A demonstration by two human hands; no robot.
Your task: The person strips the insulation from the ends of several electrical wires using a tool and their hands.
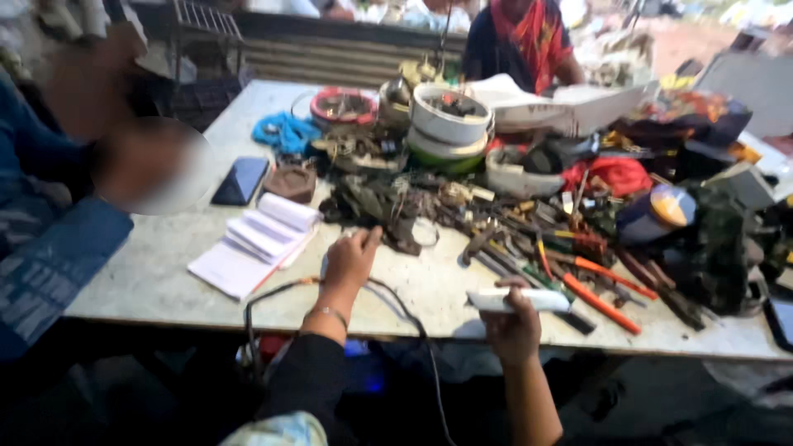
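My left hand (351,263) rests on the grey tabletop (165,272), fingers stretched toward a dark heap of metal parts (376,202); something small and pale lies under the palm, unclear what. A black cable (264,297) loops beside that wrist. My right hand (512,322) at the table's front edge grips a long white flat tool (516,300) held sideways. Pliers and screwdrivers with orange handles (599,301) lie just right of it.
An open notebook (252,244), a dark phone (240,180) and a blue cord (285,132) lie left. White and green round containers (450,124), red cloth (615,175) and piled tools fill the middle and right. One person sits at left, another stands behind the table.
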